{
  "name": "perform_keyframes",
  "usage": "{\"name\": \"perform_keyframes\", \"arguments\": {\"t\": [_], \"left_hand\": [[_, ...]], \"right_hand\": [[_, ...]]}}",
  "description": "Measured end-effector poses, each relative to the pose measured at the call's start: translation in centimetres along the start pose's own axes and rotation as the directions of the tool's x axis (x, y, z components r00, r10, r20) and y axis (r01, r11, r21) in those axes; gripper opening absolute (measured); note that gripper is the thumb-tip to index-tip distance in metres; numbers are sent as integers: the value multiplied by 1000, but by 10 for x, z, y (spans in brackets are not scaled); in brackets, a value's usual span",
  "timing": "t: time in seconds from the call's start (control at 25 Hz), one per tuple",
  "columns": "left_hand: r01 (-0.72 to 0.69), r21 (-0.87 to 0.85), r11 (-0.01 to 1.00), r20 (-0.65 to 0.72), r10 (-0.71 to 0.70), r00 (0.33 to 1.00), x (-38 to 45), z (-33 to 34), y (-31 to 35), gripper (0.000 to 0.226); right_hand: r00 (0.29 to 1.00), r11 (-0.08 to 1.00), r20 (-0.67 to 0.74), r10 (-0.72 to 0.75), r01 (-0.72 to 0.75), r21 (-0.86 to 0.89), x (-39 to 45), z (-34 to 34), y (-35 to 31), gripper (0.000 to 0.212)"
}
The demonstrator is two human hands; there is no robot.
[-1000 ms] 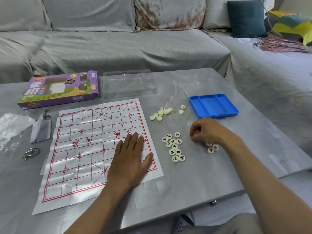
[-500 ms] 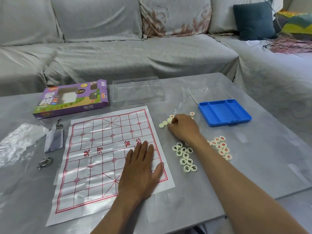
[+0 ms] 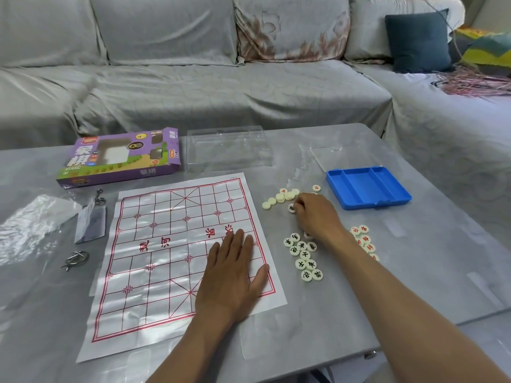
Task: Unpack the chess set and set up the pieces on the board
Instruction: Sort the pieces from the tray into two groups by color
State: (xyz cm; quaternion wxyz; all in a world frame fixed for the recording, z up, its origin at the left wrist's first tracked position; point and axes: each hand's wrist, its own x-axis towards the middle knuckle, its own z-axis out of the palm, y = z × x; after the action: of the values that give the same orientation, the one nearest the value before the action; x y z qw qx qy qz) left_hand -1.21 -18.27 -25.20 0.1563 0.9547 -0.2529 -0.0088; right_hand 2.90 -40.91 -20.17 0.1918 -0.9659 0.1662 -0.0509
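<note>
Flanking the right hand (image 3: 315, 217) — blank-side pieces (image 3: 279, 198), black-marked pieces (image 3: 303, 257), blue tray (image 3: 367, 200).

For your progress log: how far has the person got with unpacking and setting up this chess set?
Done: the blue tray is emptied, the paper board is unrolled, and black-marked pieces and red-marked pieces lie in separate clusters. In hand: the left hand pins the board flat while the right hand works at the unsorted pile. Left: no piece stands on the board yet.
</note>
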Motion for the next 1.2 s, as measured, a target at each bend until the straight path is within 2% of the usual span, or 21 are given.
{"name": "perform_keyframes", "arguments": {"t": [0.16, 0.24, 0.32, 0.4, 0.64, 0.76, 0.88, 1.0, 1.08, 1.2], "left_hand": [[-5, 6, 1000, -3, 5, 1000, 0, -1, 0, 76], [-5, 17, 1000, 2, 5, 1000, 0, -1, 0, 77], [-4, 21, 1000, 2, 4, 1000, 0, -2, 1, 77], [-6, 19, 1000, 3, 6, 1000, 0, -3, 1, 78], [-4, 26, 1000, 7, 4, 1000, 0, -3, 1, 79], [-6, 27, 1000, 10, 5, 1000, 0, -2, 1, 80], [-2, 20, 1000, 12, 2, 1000, 0, -2, 1, 80], [-1, 19, 1000, 12, 1, 1000, 0, -2, 1, 80], [2, 25, 1000, 18, -2, 1000, 0, -3, 1, 81], [9, 20, 1000, 22, -10, 1000, 0, -3, 1, 81]], "right_hand": [[999, 997, 41, -29, 26, 71, -7, -31, 11, 21], [983, 1000, 182, 6, 0, -30, -14, -47, 22, 18], [931, 988, 352, 98, -48, -150, -22, -58, 33, 17], [894, 983, 427, 137, -67, -173, -29, -60, 37, 15], [958, 998, 278, 68, -66, -19, -40, -45, 31, 10], [964, 971, 246, 104, -152, 186, -44, -36, 25, 11], [954, 888, 259, 149, -244, 389, -44, -33, 22, 12], [995, 962, 64, 74, -88, 259, -37, -30, 23, 15], [999, 979, -42, -6, 14, 201, -28, -24, 18, 25], [990, 983, -4, -138, 137, 120, -4, -6, 4, 47]]}}
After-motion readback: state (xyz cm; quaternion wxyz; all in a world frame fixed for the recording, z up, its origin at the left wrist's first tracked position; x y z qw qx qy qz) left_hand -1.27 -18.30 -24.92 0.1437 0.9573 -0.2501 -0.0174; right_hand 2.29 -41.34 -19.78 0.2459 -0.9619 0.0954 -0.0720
